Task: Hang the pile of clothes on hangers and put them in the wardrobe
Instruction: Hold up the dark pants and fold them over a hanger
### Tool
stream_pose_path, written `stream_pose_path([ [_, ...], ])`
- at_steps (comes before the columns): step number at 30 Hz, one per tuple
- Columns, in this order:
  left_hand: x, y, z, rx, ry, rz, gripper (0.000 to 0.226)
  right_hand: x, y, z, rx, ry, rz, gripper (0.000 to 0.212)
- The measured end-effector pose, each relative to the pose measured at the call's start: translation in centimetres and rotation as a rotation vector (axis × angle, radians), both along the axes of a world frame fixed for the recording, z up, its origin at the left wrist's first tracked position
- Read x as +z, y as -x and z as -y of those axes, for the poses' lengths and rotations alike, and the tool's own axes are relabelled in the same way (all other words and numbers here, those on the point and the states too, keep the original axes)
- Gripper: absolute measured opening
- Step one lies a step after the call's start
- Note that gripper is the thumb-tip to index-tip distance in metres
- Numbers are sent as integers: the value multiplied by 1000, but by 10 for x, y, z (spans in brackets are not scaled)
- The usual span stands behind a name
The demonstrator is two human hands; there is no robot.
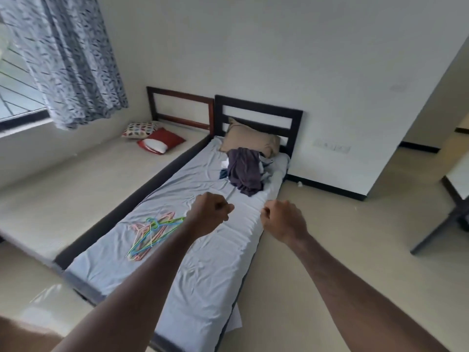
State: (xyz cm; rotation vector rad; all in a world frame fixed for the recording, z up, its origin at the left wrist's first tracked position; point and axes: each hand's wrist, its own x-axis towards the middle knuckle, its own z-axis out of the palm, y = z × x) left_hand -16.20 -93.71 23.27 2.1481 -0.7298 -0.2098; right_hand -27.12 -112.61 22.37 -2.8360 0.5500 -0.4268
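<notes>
A pile of clothes, mostly dark purple, lies near the head of the bed, just below a tan pillow. A heap of coloured plastic hangers lies on the pale blue sheet nearer the foot. Both my arms stretch out over the bed. My left hand is curled into a fist holding nothing, just right of the hangers. My right hand is also a fist holding nothing, over the bed's right edge. No wardrobe is in view.
A second low bed with a patterned cushion and a red pillow stands to the left under a curtained window. Bare floor runs along the right. A dark table leg stands at the right edge.
</notes>
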Motion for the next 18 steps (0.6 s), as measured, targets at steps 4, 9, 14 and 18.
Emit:
stream_pose_path([
  [4,-1,-61,46,-19,18,-19,30,1,-50,41,-59,-2,16,24],
  [9,-24,-119,98,-42,-28,-47,30,-18,-105,88,-101,-45,-10,25],
  [14,-52,-183,151,-10,-46,-68,29,-44,-168,154,-102,-60,-45,24],
  [18,-69,-240,213,59,-45,-88,28,-55,-234,228,-51,-65,-44,28],
])
